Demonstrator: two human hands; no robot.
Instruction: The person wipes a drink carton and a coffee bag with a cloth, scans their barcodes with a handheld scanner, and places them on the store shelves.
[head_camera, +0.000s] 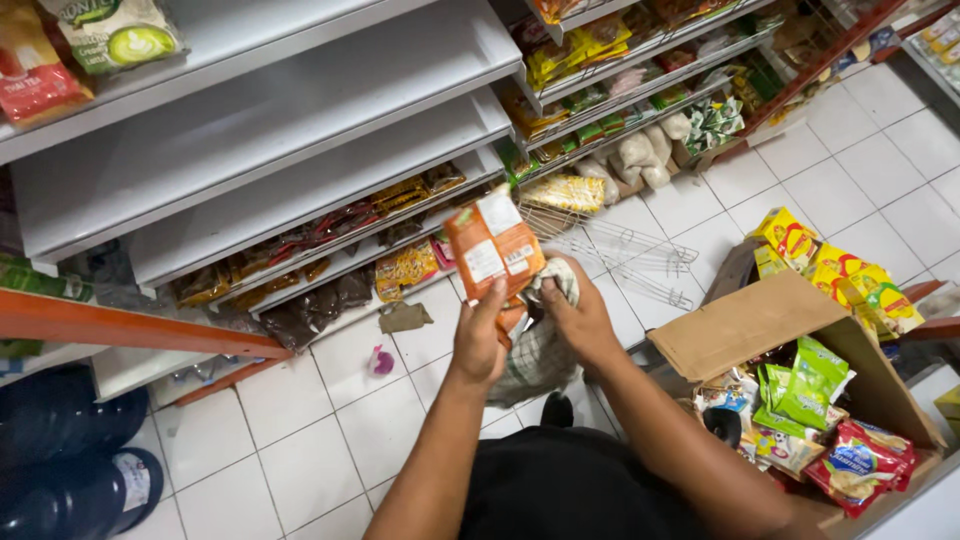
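My left hand (481, 338) grips an orange snack packet (492, 245) by its lower edge, holding it upright with its white-labelled back facing me. Just to its right, my right hand (581, 316) is closed on a checked cloth (540, 350) that is pressed against the packet's lower right corner and hangs down below both hands. Both hands are held above the white tiled floor in front of grey shop shelves (300, 110).
An open cardboard box (760, 320) at the right holds green, red and orange snack packets. Yellow packets (835, 268) lie behind it. Wire racks (625, 255) lie on the floor beyond my hands. Lower shelves hold brown packets; large blue water bottles (70, 470) stand at the lower left.
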